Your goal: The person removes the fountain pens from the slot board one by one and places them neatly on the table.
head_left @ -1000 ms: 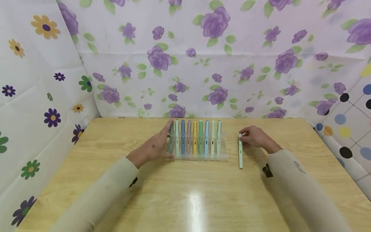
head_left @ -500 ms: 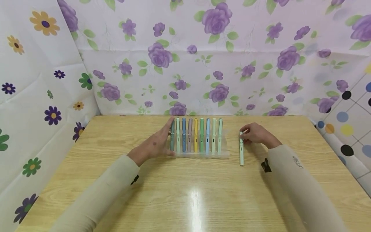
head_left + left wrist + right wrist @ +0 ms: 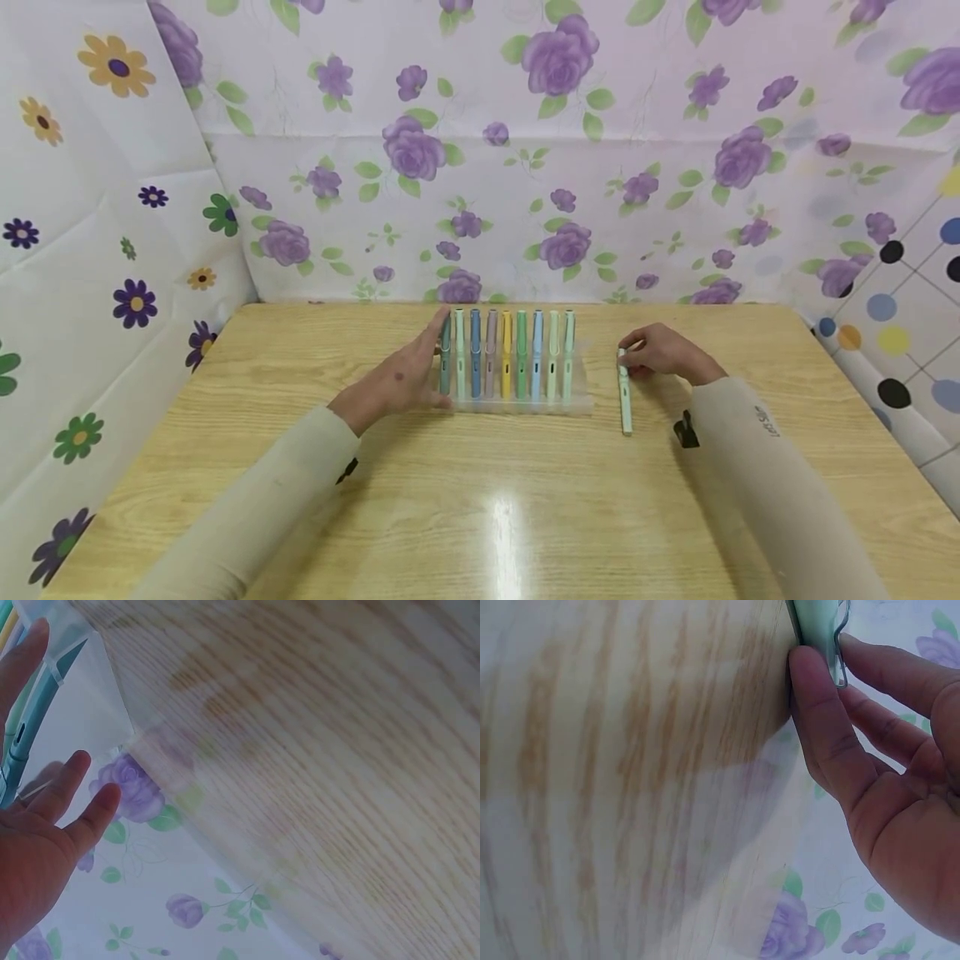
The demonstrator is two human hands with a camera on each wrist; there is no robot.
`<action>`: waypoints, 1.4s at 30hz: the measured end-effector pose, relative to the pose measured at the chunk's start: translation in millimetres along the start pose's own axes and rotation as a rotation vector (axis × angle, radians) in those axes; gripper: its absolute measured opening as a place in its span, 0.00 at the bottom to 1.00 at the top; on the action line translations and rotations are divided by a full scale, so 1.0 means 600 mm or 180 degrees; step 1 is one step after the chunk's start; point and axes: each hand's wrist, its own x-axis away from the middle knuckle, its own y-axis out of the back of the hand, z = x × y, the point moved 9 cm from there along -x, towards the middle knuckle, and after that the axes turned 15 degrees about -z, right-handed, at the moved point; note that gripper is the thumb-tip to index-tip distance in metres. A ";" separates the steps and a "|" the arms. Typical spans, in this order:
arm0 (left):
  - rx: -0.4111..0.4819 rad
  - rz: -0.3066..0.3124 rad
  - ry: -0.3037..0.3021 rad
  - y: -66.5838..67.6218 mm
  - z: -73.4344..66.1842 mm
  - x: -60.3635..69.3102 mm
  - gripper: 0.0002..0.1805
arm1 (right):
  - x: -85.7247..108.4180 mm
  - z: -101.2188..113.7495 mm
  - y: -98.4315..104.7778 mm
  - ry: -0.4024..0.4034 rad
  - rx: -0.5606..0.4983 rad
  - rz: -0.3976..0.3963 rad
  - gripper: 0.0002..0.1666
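Note:
Several pastel pens (image 3: 506, 354) stand side by side in a clear plastic pen stand (image 3: 525, 407) near the table's back edge. My left hand (image 3: 397, 379) holds the stand's left end, thumb at the front ledge and index finger up by the teal pen (image 3: 445, 354); its other fingers are spread in the left wrist view. To the right of the stand, my right hand (image 3: 660, 354) pinches a pale mint pen (image 3: 626, 404) near its clip end between thumb and fingers. In the right wrist view, only this pen's wire-clip end (image 3: 817, 626) shows.
The wooden table (image 3: 420, 500) spreads in front of both hands. A floral sheet (image 3: 487, 167) hangs along the back edge, with patterned sheets on the left and right. Black straps show under both sleeves.
Both hands stay nearly in place. The lower end of the mint pen has swung very slightly to the right. The head view shifted a little up and down.

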 end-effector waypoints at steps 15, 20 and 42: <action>-0.0127 -0.0019 -0.0101 0.000 0.000 0.001 0.81 | 0.007 0.007 0.003 0.0093 0.0035 -0.0017 0.28; -0.0123 -0.0008 -0.0092 0.001 -0.002 0.001 0.81 | 0.007 0.005 0.005 0.0101 0.0042 -0.0037 0.28; -0.0085 -0.0017 -0.0073 0.000 0.000 0.001 0.81 | 0.013 0.020 0.015 0.0218 -0.0004 -0.0176 0.25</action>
